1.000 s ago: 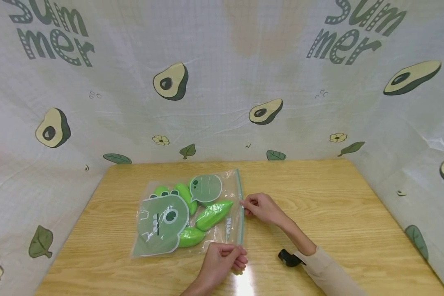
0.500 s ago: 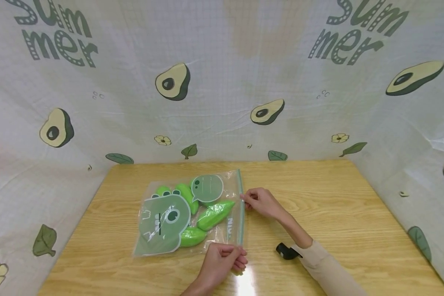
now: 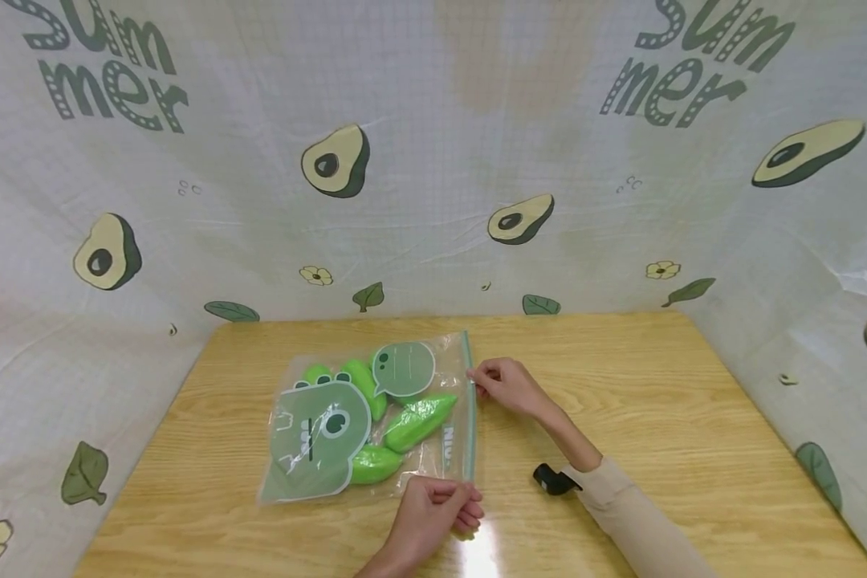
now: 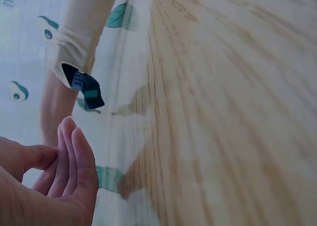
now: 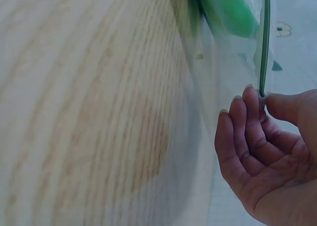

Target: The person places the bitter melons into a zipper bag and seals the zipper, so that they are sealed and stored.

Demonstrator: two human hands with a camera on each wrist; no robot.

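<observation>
A clear zip bag (image 3: pixel 425 464) with a green cartoon dinosaur print lies flat on the table. Inside are several glossy bright green, elongated pieces, one of them a pointed piece (image 3: pixel 421 423). The green zip strip (image 3: pixel 470 433) runs along the bag's right edge. My left hand (image 3: pixel 433 514) pinches the near corner at that strip; in the left wrist view the left hand (image 4: pixel 64 181) shows its thumb against the index finger. Farther up the strip, my right hand (image 3: pixel 509 385) pinches it between thumb and forefinger. Up close, the right hand (image 5: pixel 267 151) has the strip's edge at its fingertips.
The wooden table (image 3: pixel 621 361) reaches back to a white cloth (image 3: pixel 419 144) printed with avocados and leaves, which also hangs at both sides. A black wrist device (image 3: pixel 555 480) sits at the right sleeve's cuff (image 3: pixel 600 482).
My right hand has slid a little way along the zip strip, toward the bag's far corner. The left hand stays at the near corner, and the bag has hardly moved.
</observation>
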